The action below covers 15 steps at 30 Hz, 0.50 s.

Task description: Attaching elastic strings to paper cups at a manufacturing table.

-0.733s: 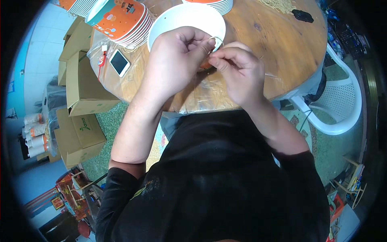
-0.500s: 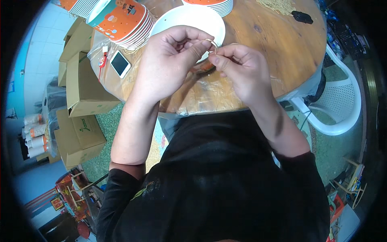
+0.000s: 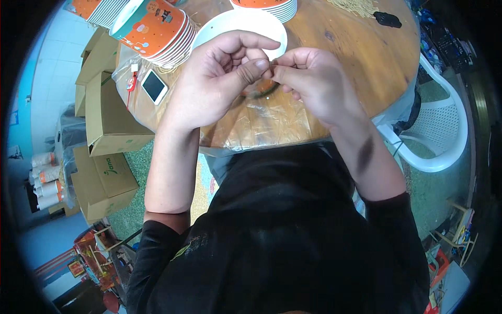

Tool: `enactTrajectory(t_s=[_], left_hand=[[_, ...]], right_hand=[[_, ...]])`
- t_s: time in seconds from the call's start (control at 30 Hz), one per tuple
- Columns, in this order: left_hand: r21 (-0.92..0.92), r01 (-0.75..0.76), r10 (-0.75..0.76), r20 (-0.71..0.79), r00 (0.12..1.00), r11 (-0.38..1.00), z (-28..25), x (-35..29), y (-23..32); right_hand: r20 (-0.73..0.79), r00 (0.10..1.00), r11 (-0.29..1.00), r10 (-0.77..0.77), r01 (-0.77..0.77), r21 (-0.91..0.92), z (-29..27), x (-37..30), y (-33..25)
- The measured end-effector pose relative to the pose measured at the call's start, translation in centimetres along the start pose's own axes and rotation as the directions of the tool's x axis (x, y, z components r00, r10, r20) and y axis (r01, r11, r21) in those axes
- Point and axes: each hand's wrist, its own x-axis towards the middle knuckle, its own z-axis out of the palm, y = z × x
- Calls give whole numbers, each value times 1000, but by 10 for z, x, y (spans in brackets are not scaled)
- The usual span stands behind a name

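Above the near part of the wooden table, my left hand (image 3: pixel 219 81) and my right hand (image 3: pixel 316 83) meet at their fingertips. Between them is a thin cream cord, now almost fully hidden by the fingers. The right thumb and index finger are pinched together on it. On the left, the thumb presses toward the curled fingers while the index finger stretches out above. Just behind the hands stands a white-lined paper bucket (image 3: pixel 243 22), partly covered by my left hand. Its orange outer side shows below my fingers.
Stacked orange-and-teal paper buckets (image 3: pixel 157 29) stand at the left, with a white phone (image 3: pixel 155 87) and red cable (image 3: pixel 130 83) nearby. Cream cords (image 3: pixel 355 6) and a black object (image 3: pixel 387 19) lie far right. Cardboard boxes (image 3: pixel 117 115) flank the table; a white chair (image 3: pixel 444 125) is right.
The cord loop that stood out between my fingertips is no longer visible. My right hand has shifted slightly left, and its fingertips have closed in against the left ones.
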Motion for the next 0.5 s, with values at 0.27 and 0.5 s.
enactTrajectory(t_s=[0.27,0.5], left_hand=[[27,67,-67,24,997,997,0,1,4],[48,-217,214,58,975,975,5,-2,-2]], right_hand=[[14,999,984,-47,48,-169,-4,2,-2],[-5,995,886,-103,89,-454,4,1,-18]])
